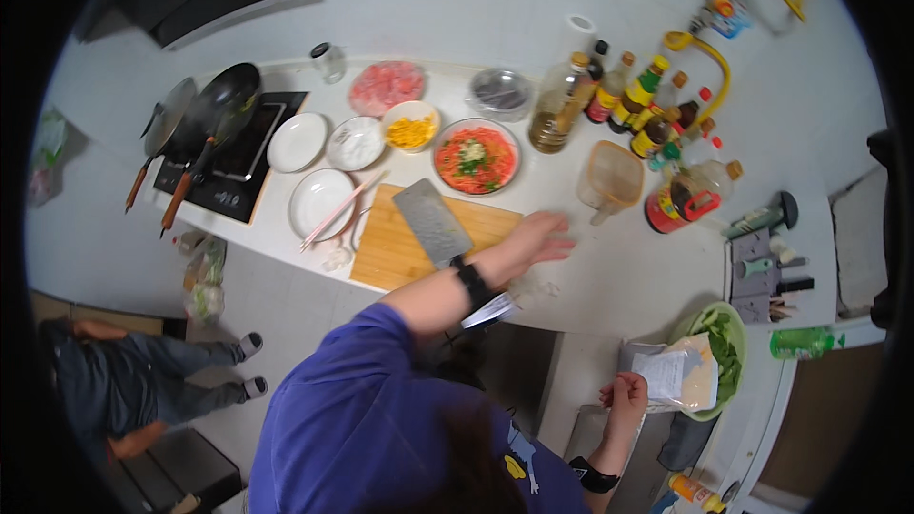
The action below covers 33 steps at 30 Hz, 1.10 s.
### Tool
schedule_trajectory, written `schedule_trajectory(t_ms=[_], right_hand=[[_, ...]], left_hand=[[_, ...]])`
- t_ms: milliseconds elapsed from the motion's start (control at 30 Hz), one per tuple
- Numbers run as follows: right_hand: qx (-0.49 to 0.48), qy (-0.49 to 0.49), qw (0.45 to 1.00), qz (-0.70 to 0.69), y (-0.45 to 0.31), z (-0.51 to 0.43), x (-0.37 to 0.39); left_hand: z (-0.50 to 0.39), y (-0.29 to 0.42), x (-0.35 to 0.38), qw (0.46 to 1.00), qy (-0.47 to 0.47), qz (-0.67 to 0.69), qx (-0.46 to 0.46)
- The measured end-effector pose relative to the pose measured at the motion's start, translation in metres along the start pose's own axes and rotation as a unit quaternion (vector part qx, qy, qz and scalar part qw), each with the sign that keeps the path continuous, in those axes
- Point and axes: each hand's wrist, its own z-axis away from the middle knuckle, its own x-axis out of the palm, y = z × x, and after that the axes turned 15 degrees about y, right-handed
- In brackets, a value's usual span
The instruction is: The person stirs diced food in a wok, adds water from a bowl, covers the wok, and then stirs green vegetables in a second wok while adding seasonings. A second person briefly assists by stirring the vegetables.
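Observation:
My left hand (537, 239) reaches over the worktop with its fingers apart and nothing in it. Under that forearm lies a bamboo cutting board (385, 243), with a cleaver (430, 218) across it, its handle hidden by my wrist. A clear handled plastic container (611, 175) stands just beyond the fingers. At the lower right, my right hand (625, 396) has curled fingers beside a printed plastic bag (675, 375); whether it grips anything is unclear. The bag overlaps a green bowl (742, 343) of leafy greens (725, 357).
Behind the board are a plate of shredded orange-red food (477, 157), a bowl of yellow pieces (410, 132), and white dishes (298, 143). Chopsticks (343, 213) lean across one dish. A wok (227, 103) is over the cooktop (250, 185). Several bottles (635, 96) line the right. Another person (136, 378) is at left.

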Motion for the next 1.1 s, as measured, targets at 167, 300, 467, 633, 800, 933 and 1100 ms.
schedule_trajectory(t_ms=[167, 300, 467, 633, 800, 933, 1100], right_hand=[[0.017, -0.043, 0.998, 0.034, -0.001, 0.017, 0.017], [-0.009, -0.036, 0.996, 0.085, -0.001, 0.038, 0.05], [-0.015, -0.036, 0.994, 0.104, -0.003, 0.082, 0.103], [-0.002, -0.02, 0.991, 0.136, -0.007, 0.145, 0.115], [0.02, 0.063, 0.984, 0.163, -0.008, 0.196, 0.084], [0.031, 0.116, 0.984, 0.134, -0.004, 0.221, 0.062], [0.074, 0.078, 0.994, -0.034, 0.004, 0.244, 0.009]], left_hand=[[0.124, 0.114, -0.177, 0.959, 0.183, -0.138, 0.168], [0.151, 0.205, -0.312, 0.866, 0.395, -0.136, 0.275], [0.054, 0.242, -0.398, 0.678, 0.41, -0.578, 0.194], [-0.016, 0.247, -0.391, 0.647, 0.407, -0.62, 0.176], [-0.059, 0.244, -0.42, 0.611, 0.384, -0.664, 0.195], [-0.107, 0.249, -0.492, 0.272, 0.137, -0.914, 0.27], [-0.045, 0.314, -0.521, 0.572, 0.231, -0.724, 0.31]])
